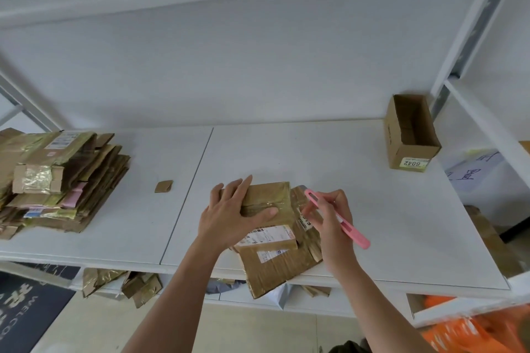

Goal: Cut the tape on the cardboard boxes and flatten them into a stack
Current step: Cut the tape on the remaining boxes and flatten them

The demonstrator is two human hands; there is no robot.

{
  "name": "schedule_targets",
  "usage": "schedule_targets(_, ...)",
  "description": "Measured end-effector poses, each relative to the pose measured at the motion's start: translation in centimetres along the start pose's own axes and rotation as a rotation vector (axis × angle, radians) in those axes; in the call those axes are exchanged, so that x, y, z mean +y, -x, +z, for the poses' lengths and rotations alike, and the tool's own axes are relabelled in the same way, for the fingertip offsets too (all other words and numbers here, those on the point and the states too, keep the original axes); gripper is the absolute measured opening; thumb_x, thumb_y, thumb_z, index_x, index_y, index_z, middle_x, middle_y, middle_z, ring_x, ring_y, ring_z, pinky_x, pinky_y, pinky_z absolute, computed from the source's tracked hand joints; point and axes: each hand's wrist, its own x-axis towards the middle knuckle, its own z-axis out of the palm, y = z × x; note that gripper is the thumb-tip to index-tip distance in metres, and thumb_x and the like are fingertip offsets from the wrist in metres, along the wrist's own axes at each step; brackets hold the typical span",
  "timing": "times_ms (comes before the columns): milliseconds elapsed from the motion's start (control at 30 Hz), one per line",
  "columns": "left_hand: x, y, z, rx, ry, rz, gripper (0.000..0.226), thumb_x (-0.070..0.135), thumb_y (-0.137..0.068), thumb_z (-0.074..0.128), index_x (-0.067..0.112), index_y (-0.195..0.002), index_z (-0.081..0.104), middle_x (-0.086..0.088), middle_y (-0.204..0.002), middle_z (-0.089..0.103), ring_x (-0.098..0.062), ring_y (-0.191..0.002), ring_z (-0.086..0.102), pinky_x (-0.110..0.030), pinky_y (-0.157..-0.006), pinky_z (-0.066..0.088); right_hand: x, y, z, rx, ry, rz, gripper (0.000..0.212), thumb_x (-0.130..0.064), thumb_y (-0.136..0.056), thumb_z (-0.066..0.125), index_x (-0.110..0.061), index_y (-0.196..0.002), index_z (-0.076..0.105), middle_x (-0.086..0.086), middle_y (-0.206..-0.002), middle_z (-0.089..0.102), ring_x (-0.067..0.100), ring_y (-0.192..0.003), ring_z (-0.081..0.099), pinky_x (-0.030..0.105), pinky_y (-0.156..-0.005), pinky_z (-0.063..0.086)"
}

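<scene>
Down low in the middle: small taped box (268,209), long side running up-right, lying on flat cardboard (275,264) at table (372,223) edge. Left hand (232,216) spread flat on top. Right hand (329,218) pinching pink cutter (335,216), tip pointing up-left. Flat stack (57,180) far left.
</scene>
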Motion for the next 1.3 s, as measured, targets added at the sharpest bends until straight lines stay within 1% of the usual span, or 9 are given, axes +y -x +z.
schedule_targets(167,0.4,-0.2,0.6,0.064,-0.053,-0.013,0.071,0.077,-0.087,0.027,0.045,-0.149,0.018,0.020,-0.150,0.027,-0.013,-0.144,0.010,-0.045,-0.104,0.042,0.6,0.0,0.6,-0.073,0.063,0.019,0.019,-0.001,-0.101,0.045,-0.008,-0.084,0.045,0.013,-0.070,0.058,0.007,-0.094,0.068,0.052,-0.094,0.054)
schedule_targets(267,0.3,-0.3,0.8,0.070,-0.051,-0.025,0.062,0.073,-0.091,0.028,0.046,-0.146,0.023,0.021,-0.147,0.030,-0.013,-0.143,0.011,-0.045,-0.101,0.044,0.9,0.0,0.9,-0.080,0.047,0.007,0.018,-0.002,-0.102,0.046,-0.008,-0.085,0.045,0.016,-0.071,0.057,0.008,-0.098,0.068,0.055,-0.094,0.053)
schedule_targets(500,0.4,-0.3,1.0,0.087,-0.059,-0.019,0.058,0.074,-0.090,0.027,0.047,-0.141,0.029,0.022,-0.142,0.033,-0.013,-0.141,0.013,-0.043,-0.097,0.044,0.9,-0.7,0.8,-0.132,0.118,-0.035,0.018,-0.023,-0.093,0.050,-0.007,-0.087,0.044,0.008,-0.067,0.056,0.009,-0.090,0.065,0.055,-0.096,0.051)
schedule_targets(600,0.4,-0.2,1.0,0.100,-0.071,-0.019,0.057,0.074,-0.090,0.026,0.047,-0.140,0.030,0.022,-0.141,0.033,-0.013,-0.141,0.015,-0.043,-0.096,0.044,0.7,-1.0,0.5,-0.172,0.166,-0.050,0.017,-0.021,-0.094,0.050,-0.008,-0.085,0.043,0.000,-0.063,0.052,0.019,-0.077,0.059,0.063,-0.085,0.052)
schedule_targets(733,0.7,-0.2,1.1,0.104,-0.092,-0.022,0.057,0.073,-0.091,0.025,0.045,-0.140,0.030,0.021,-0.140,0.034,-0.014,-0.140,0.016,-0.042,-0.093,0.045,0.3,-1.2,-0.1,-0.214,0.206,-0.061,0.016,-0.014,-0.096,0.048,-0.008,-0.083,0.040,-0.003,-0.064,0.048,0.020,-0.067,0.048,0.068,-0.075,0.049)
schedule_targets(867,0.7,-0.2,1.2,0.113,-0.102,-0.020,0.059,0.073,-0.091,0.024,0.045,-0.142,0.028,0.020,-0.141,0.034,-0.014,-0.139,0.016,-0.042,-0.092,0.045,-0.1,-0.9,-0.5,-0.246,0.251,-0.081,0.021,-0.019,-0.092,0.047,-0.030,-0.074,0.043,-0.004,-0.063,0.048,0.016,-0.064,0.047,0.064,-0.075,0.050)
schedule_targets(1000,0.8,-0.2,1.3,0.116,-0.108,-0.018,0.060,0.073,-0.091,0.024,0.044,-0.144,0.027,0.020,-0.141,0.034,-0.014,-0.140,0.016,-0.042,-0.092,0.045,0.4,-1.2,-1.2,-0.272,0.264,-0.074,0.013,-0.016,-0.092,0.047,-0.017,-0.079,0.043,-0.001,-0.060,0.048,0.018,-0.062,0.048,0.059,-0.086,0.054)
schedule_targets(1133,0.9,-0.3,1.3,0.123,-0.109,-0.015,0.060,0.072,-0.092,0.024,0.043,-0.145,0.027,0.019,-0.142,0.034,-0.015,-0.140,0.016,-0.042,-0.093,0.045,0.9,-1.3,-1.9,-0.303,0.234,-0.045,0.021,-0.018,-0.090,0.049,-0.028,-0.072,0.045,0.000,-0.060,0.047,0.017,-0.060,0.046,0.049,-0.079,0.052)
schedule_targets(1300,0.9,-0.3,1.3,0.124,-0.108,-0.020,0.061,0.073,-0.091,0.024,0.044,-0.145,0.026,0.020,-0.141,0.034,-0.014,-0.139,0.016,-0.043,-0.093,0.045,2.0,-1.3,-2.6,-0.326,0.189,0.004,0.014,-0.028,-0.086,0.054,-0.027,-0.073,0.047,0.000,-0.059,0.049,0.019,-0.060,0.047,0.075,-0.081,0.045)
